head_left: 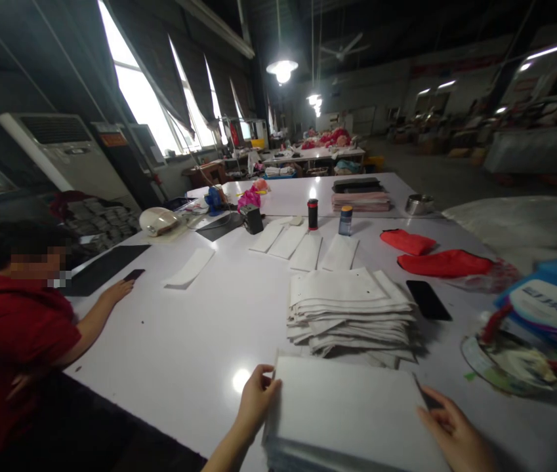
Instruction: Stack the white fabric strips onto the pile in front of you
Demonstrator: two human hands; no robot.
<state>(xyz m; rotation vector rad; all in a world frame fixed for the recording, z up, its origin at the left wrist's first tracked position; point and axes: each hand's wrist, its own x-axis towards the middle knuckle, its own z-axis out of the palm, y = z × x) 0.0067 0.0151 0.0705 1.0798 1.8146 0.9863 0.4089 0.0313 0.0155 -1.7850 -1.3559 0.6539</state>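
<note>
A thick stack of white fabric sheets (347,413) lies at the near edge of the white table (174,354). My left hand (257,400) grips the stack's left edge, and my right hand (450,426) holds its right edge near a corner. Just beyond it sits a second, looser pile of white fabric pieces (350,311). A black phone (428,300) lies to the right of that pile. The lower part of the near stack runs out of the picture.
A co-worker in a red shirt (10,334) leans at the table's left side, one hand (115,292) near a small phone (134,275). Further along are several white fabric strips (305,252), two bottles, red cloth pieces (443,263) and a blue package (548,301).
</note>
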